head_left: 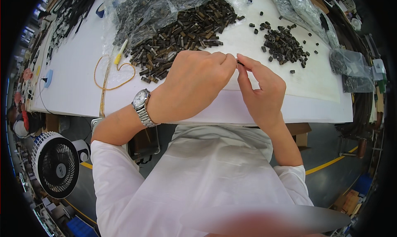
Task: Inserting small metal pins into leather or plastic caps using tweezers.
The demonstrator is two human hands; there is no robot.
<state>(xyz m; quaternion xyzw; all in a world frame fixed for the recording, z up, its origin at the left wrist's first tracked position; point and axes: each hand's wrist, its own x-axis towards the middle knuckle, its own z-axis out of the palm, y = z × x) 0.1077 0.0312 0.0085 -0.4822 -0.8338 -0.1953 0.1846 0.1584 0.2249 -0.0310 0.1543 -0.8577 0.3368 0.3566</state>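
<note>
My left hand [194,80], with a silver watch [141,99] on its wrist, is closed with its back turned up, over the near side of a heap of dark brown rectangular pieces [198,26]. What its fingers hold is hidden behind the hand. Facing it, my right hand [266,92] pinches a small dark piece [240,63] between thumb and forefinger. The fingertips of both hands almost meet at this piece. Beyond my right hand lies a smaller pile of short, dark, hollow-looking pieces [285,44], several of them scattered around it.
Clear plastic sheeting [144,9] partly covers the large heap. A yellow-and-white handled tool [120,53] lies left of it beside a looped cord [99,88]. Plastic bags [351,67] lie at the right edge. A fan [58,164] stands below the table's left side.
</note>
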